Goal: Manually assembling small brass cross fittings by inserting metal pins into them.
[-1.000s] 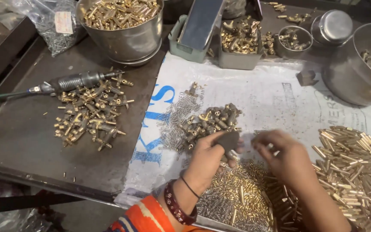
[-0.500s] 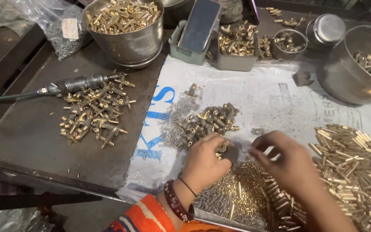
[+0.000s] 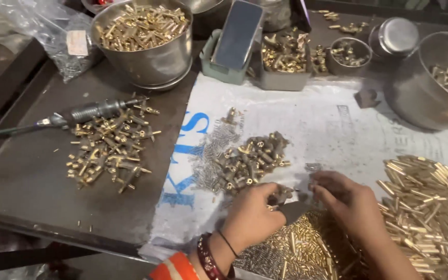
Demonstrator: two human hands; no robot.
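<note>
My left hand (image 3: 253, 215) is curled on a small grey metal piece (image 3: 292, 210) and a few small brass parts, just below a pile of brass fittings (image 3: 250, 161) on the white printed sack (image 3: 307, 124). My right hand (image 3: 346, 199) pinches a tiny part next to it, fingertips almost touching the left hand. Under both wrists lies a heap of small brass pins (image 3: 307, 251). To the right is a pile of longer brass tubes (image 3: 431, 207).
A grey-handled tool (image 3: 86, 112) lies by a brass parts pile (image 3: 111, 148) on the dark tray at left. Steel bowls (image 3: 146, 36) (image 3: 431, 83) of brass pieces, small tins (image 3: 286, 62) and a grey box (image 3: 237, 39) stand at the back.
Both hands have slid slightly down and right, coming closer together over the pin heap. The view has shifted a little; the piles have not moved.
</note>
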